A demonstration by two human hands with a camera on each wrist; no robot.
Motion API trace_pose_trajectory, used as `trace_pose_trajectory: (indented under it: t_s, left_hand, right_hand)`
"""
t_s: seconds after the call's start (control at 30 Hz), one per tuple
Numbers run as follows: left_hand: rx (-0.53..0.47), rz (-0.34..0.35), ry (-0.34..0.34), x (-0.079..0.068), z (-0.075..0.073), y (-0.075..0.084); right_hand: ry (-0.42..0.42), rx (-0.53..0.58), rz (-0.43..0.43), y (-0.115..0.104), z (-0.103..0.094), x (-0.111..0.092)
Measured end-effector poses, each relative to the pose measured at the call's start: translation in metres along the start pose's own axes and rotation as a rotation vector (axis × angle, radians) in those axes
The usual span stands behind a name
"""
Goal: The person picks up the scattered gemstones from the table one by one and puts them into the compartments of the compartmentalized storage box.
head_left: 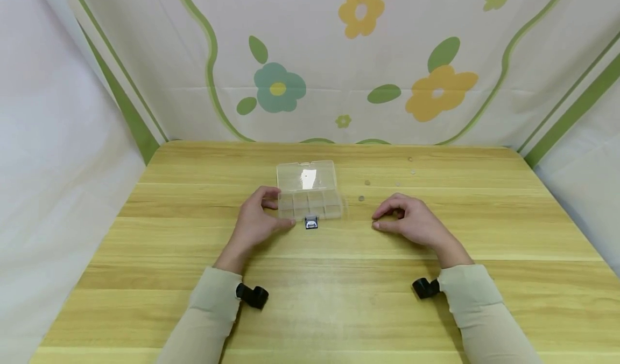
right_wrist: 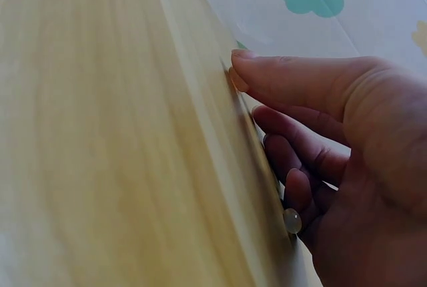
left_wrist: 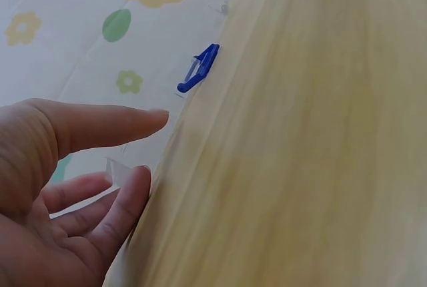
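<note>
Carefully, left grip (head_left: 256, 218) is holding the box (head_left: 310, 196) by its side; right grip (head_left: 409, 221) is bunching fingertips near discs (head_left: 361, 198), whether pinching one I cannot tell. I'm favouring light, steady bracing.

One table (head_left: 310, 315), yellow wood-grain, rounded at the far corners, stood before a white cloth backdrop (head_left: 315, 35), which bore orange, teal and green flowers (head_left: 268, 81), green leaves (head_left: 443, 54) and wavy green borders (head_left: 212, 43). Whitish hangings (head_left: 58, 116) flanked both sides. Light left a soft sheen on the tabletop.
</note>
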State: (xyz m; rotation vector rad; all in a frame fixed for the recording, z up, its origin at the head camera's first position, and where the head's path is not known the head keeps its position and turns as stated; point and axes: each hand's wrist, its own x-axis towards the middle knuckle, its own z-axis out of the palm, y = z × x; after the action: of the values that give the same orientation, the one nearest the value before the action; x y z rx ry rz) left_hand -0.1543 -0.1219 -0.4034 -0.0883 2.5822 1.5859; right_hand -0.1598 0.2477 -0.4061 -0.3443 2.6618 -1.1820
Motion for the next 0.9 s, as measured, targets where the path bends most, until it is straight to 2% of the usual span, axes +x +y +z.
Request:
trace_pose_trajectory:
  t_s: [0.47,0.9]
  left_hand:
    - [-0.066,-0.036,0.011,0.0048,0.0010,-0.0020]
    - [-0.046,-0.010,0.020,0.0039,0.0007,-0.0024]
  right_hand:
    - [0.011,-0.015,-0.004,-0.0012,0.0010,-0.0005]
    - [0.015,-0.049,0.000,-0.0003,0.0012,-0.0004]
